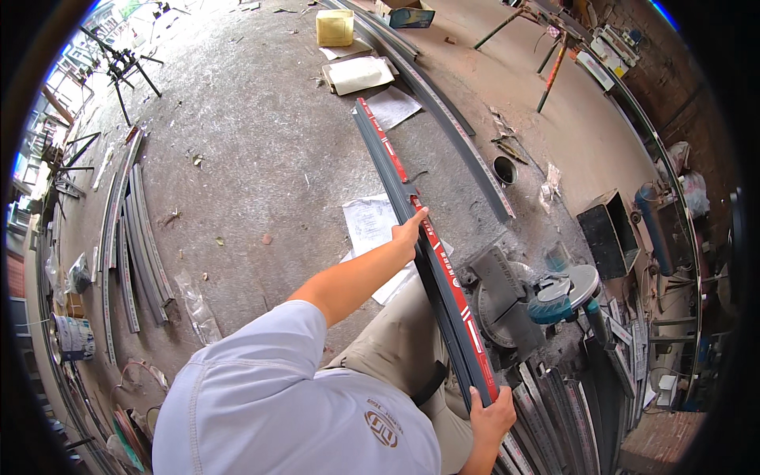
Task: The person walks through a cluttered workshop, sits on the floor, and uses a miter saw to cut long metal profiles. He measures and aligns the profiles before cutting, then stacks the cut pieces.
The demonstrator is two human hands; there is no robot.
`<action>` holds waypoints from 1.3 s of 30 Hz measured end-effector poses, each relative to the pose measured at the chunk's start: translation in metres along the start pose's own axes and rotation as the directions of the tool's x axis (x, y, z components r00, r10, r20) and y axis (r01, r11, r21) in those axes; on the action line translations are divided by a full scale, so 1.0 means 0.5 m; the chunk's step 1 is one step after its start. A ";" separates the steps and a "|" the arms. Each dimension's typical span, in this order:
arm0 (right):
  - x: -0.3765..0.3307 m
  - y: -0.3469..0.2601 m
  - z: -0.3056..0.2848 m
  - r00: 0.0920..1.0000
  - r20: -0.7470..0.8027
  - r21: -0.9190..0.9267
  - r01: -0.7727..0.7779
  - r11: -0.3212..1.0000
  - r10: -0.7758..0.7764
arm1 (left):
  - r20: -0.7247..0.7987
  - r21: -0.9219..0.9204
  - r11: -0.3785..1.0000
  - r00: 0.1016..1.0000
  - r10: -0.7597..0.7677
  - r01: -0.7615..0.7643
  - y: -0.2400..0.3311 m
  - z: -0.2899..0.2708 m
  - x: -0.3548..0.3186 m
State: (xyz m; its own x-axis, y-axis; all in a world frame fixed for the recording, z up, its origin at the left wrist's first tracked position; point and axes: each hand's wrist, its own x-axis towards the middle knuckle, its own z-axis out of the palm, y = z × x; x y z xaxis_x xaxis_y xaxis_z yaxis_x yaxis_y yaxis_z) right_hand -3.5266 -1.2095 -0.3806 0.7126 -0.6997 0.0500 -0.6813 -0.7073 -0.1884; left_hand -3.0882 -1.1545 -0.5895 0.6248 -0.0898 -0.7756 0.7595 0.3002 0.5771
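Note:
A long dark grey metal profile [380, 162] with a printed red strip [453, 281] along its side slants from the far middle down to the lower right. My left hand [409, 236] is closed around it near mid-length, with the arm stretched forward. Farther down, close to my body, my right hand [492, 413] grips the near end, fingers partly hidden. A small dark notch or fitting [412, 193] interrupts the red strip just beyond my left hand. Printed paper sheets [368, 224] lie on the floor under the profile.
A miter saw [564, 294] stands right of the profile. Cut profiles [562, 416] pile up at lower right, and more lie at left [131, 253]. A long profile [455, 123] curves along the right. Beyond are a yellow container [335, 28] and a black box [609, 235].

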 end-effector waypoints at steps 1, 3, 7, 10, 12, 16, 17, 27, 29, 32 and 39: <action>0.000 -0.004 -0.001 1.000 -0.002 -0.009 0.004 1.000 -0.004 | 0.040 -0.035 0.999 0.999 0.002 -0.001 0.003 -0.003 -0.003; 0.001 -0.010 0.000 1.000 0.009 -0.013 0.011 1.000 -0.011 | 0.033 -0.034 0.999 0.999 0.008 -0.007 0.010 -0.011 -0.005; 0.002 -0.014 0.011 0.999 -0.007 -0.037 0.044 0.998 -0.044 | 0.064 -0.053 0.999 0.998 0.000 0.004 0.018 -0.024 0.002; 0.000 -0.012 0.021 0.998 -0.007 -0.026 0.060 0.998 -0.060 | 0.037 -0.035 0.999 0.999 -0.001 0.002 0.026 -0.030 0.007; -0.002 -0.006 0.026 0.999 0.015 -0.022 0.052 0.998 -0.051 | -0.048 0.025 1.000 0.999 -0.010 0.011 0.031 -0.033 0.003; -0.006 0.003 0.036 0.996 -0.014 -0.013 0.083 0.996 -0.083 | 0.082 -0.054 0.999 0.997 0.007 -0.002 0.039 -0.042 -0.018; -0.008 0.003 0.039 0.997 -0.016 -0.013 0.081 0.997 -0.081 | 0.089 -0.059 0.998 0.996 0.015 -0.010 0.042 -0.042 -0.022; 0.041 -0.086 0.034 0.937 0.054 0.165 0.334 0.928 -0.346 | 0.476 -0.314 0.946 0.849 0.229 -0.079 0.169 -0.020 0.043; 0.088 -0.137 0.042 0.929 -0.002 0.176 0.365 0.914 -0.371 | 0.449 -0.262 0.958 0.863 0.229 -0.118 0.231 -0.001 0.053; 0.195 -0.225 0.045 0.876 -0.094 0.156 0.482 0.862 -0.472 | 0.539 -0.297 0.944 0.790 0.293 -0.147 0.327 0.042 0.043; 0.508 -0.523 0.044 0.651 -0.236 -0.316 0.651 0.690 -0.722 | 0.730 -0.390 0.920 0.593 0.340 -0.047 0.454 0.110 -0.072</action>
State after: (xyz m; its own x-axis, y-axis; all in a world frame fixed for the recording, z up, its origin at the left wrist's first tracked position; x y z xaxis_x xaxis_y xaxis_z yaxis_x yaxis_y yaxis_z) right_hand -3.1635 -1.2001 -0.3403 0.9161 0.0313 0.3996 -0.0594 -0.9753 0.2126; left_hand -2.9281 -1.1351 -0.4165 0.7605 -0.6447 -0.0773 0.5988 0.6504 0.4673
